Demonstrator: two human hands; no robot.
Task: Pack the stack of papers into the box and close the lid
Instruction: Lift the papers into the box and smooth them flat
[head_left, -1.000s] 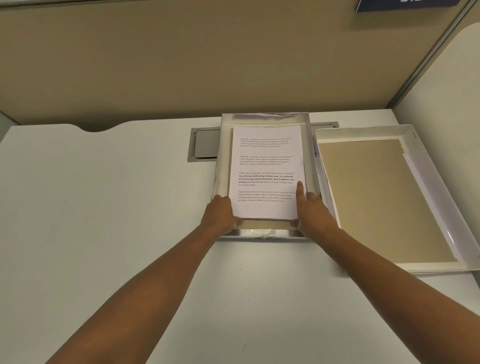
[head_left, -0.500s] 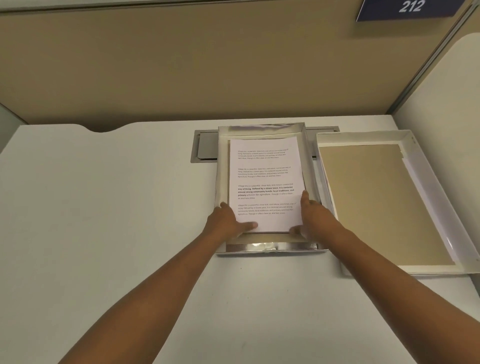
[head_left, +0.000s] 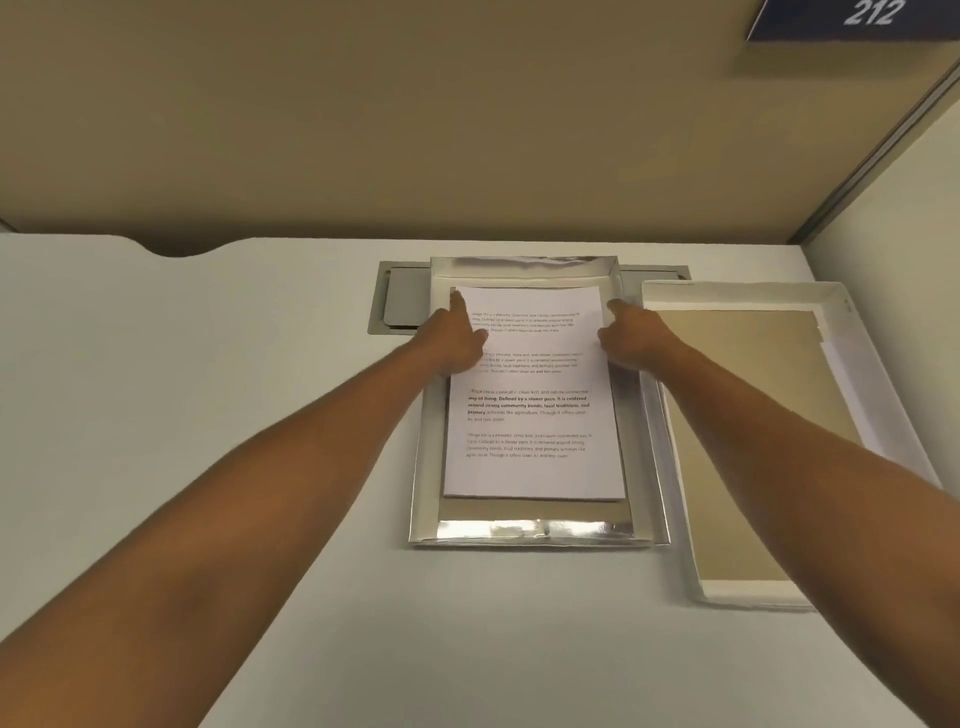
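Observation:
The stack of papers (head_left: 535, 415), white with printed text, lies flat inside the shallow silver-lined box (head_left: 535, 532) in the middle of the desk. My left hand (head_left: 457, 338) rests on the stack's far left corner with the index finger pointing out. My right hand (head_left: 631, 335) touches the far right edge of the stack, index finger stretched toward the corner. Neither hand grips anything. The lid (head_left: 769, 447) lies upside down to the right of the box, white-rimmed with a brown inside.
A grey cable hatch (head_left: 402, 306) is set into the desk behind the box. A tan partition wall rises behind the desk, and a white side panel (head_left: 893, 208) stands at the right. A blue sign (head_left: 857, 18) reading 212 hangs at top right.
Both hands have slid from the near corners of the stack up to its far corners. The stack now lies flat in the box. The camera has tilted up slightly.

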